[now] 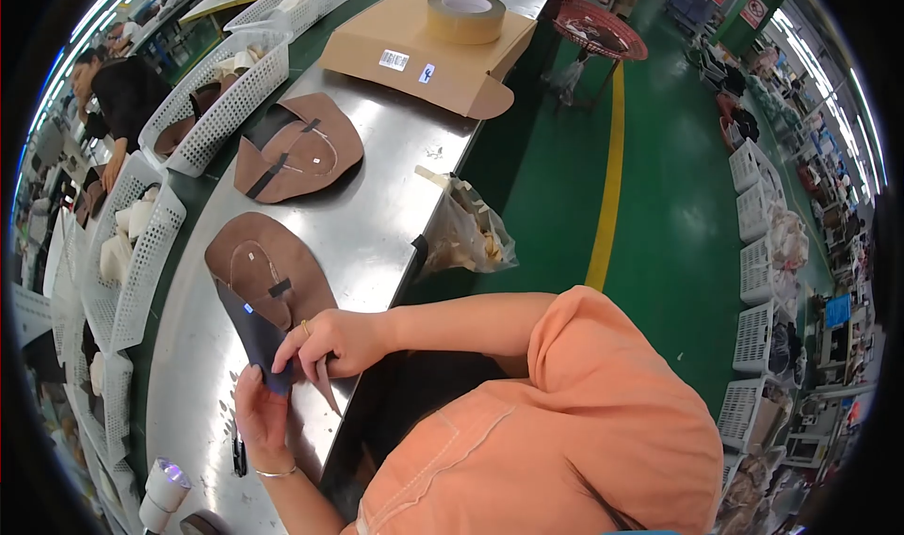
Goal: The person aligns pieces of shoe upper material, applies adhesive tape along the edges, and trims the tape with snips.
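A brown shoe upper (303, 262) with a stitched oval line and dark tape lies partly on the metal table. My left hand (261, 411), with a bracelet at the wrist, pinches the lower end of its dark blue-black flap (247, 323), which has a small blue-and-white label. My right hand (331, 344), wearing a ring, has its fingers closed on the same end of the upper, close beside the left fingertips. A narrow brown strip hangs below the right hand. Farther up the table lies another brown shoe upper (315, 154) with two dark tape pieces.
A cardboard box (395, 40) with a tape roll (465, 17) sits at the table's far end. A plastic bag (471, 229) hangs at the edge. White baskets (132, 262) line the opposite side, near another person (127, 97). A lamp head (165, 488) stands at lower left.
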Demonstrator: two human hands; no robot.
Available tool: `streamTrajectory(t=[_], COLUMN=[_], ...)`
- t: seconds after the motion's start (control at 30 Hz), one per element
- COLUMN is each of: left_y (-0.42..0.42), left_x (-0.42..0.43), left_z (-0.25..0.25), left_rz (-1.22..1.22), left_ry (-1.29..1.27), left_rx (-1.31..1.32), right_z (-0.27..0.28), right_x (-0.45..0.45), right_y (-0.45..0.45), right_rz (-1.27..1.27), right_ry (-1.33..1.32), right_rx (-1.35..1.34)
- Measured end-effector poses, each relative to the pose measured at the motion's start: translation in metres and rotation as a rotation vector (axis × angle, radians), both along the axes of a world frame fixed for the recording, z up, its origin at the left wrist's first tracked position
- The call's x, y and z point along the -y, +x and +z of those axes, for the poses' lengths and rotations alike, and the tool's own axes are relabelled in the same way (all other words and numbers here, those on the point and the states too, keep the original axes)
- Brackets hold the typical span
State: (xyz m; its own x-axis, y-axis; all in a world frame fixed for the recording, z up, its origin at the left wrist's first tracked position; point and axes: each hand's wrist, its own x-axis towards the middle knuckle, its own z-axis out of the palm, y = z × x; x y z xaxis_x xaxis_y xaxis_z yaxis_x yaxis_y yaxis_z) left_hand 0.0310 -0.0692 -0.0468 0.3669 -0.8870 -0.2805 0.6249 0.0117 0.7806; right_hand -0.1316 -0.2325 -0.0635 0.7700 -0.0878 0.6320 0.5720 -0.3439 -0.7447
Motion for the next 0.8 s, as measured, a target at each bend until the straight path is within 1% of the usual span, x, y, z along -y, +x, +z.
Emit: streamTrajectory(t=[0.03,0.13,0.2,0.27,0.33,0.43,0.53,0.57,0.67,0.77,0.8], left_y=[-0.011,-0.003,-0.013,-0.015,-0.015,-0.007,-0.005,-0.005,-0.003,-0.008,-0.01], left_x=[0.005,0.003,0.01,0.015,0.017,0.012,0.01,0.011,0.008,0.008,0.009], left_z=[0.012,-0.003,-0.001,0.002,0.005,-0.003,-0.001,-0.001,0.0,0.004,0.004], left_rz=[0.014,0.022,0.275,0.423,0.479,0.443,0.346,0.32,0.251,0.22,0.214], left_ry=[0.048,0.149,0.17,0.144,0.133,0.09,0.044,0.044,0.061,0.08,0.083], left_rx=[0.053,0.224,0.342,0.336,0.208,0.151,0.079,0.061,0.018,0.049,0.069], right_z=[0.001,0.006,0.008,0.009,0.01,0.01,0.015,0.02,0.038,0.031,0.031], right_x=[0.004,0.021,0.019,0.014,0.005,-0.006,-0.009,-0.007,-0.012,-0.007,-0.008], right_y=[-0.001,-0.008,-0.016,-0.026,-0.031,-0.032,-0.029,-0.027,-0.022,-0.017,-0.018], right_rz=[0.037,0.108,0.072,0.026,-0.026,-0.046,0.014,-0.009,-0.151,-0.174,-0.185], right_ry=[-0.006,-0.031,-0.026,-0.207,-0.451,-0.504,-0.186,-0.121,0.114,0.06,0.14], right_rx=[-0.01,-0.108,-0.136,-0.255,-0.232,-0.198,-0.232,-0.214,-0.49,-0.587,-0.632])
